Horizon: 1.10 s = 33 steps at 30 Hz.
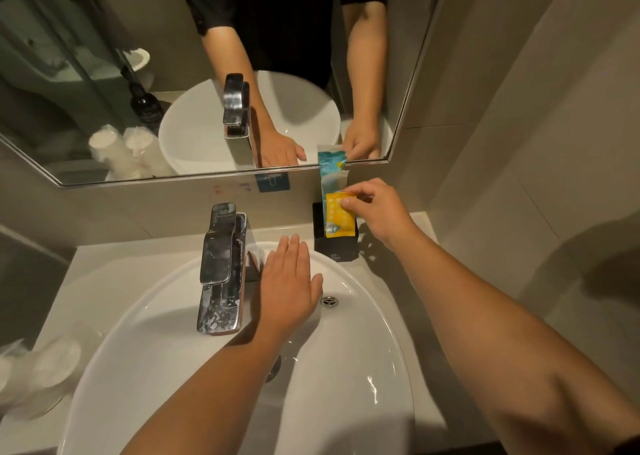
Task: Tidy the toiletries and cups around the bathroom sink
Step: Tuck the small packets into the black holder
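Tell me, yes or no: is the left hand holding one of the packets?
No, the left hand lies flat and open on the sink rim; the right hand pinches the yellow packet.

Single head-worn view, close above the sink (363, 316), angled forward and down toward the mirror (104, 56).

Both forearms are left bare; a black short-sleeved top (277, 11) is seen in the mirror (104, 74) reflection.
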Motion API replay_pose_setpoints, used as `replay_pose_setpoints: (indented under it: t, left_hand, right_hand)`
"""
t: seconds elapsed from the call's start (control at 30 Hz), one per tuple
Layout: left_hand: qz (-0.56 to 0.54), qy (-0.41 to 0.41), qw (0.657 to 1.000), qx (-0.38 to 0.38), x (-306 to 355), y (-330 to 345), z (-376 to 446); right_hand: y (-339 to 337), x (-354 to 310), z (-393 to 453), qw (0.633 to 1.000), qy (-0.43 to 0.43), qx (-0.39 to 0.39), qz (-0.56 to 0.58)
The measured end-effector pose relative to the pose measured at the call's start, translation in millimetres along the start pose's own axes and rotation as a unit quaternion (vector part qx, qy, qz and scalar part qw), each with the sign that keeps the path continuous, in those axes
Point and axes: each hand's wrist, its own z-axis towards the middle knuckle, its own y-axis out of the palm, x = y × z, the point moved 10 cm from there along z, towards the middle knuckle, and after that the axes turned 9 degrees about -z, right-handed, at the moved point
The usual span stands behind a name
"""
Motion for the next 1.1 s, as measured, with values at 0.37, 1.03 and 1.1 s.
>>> replay_pose_setpoints:
  t: [0.37, 1.03, 1.1]
  left_hand:
    - [-0.004, -0.002, 1.0, 0.011, 0, -1, 0]
    - [0.005, 0.002, 1.0, 0.019, -1, 1, 0]
    - [-0.001, 0.0, 1.0, 0.011, -1, 1, -1]
  right_hand:
    - [4, 0, -4, 0.998, -0.026, 0.014, -0.059]
    - [-7, 33, -35, 0.998, 0.04, -0.001, -0.042]
    - [-11, 30, -43, 0.997, 0.034, 0.011, -0.066]
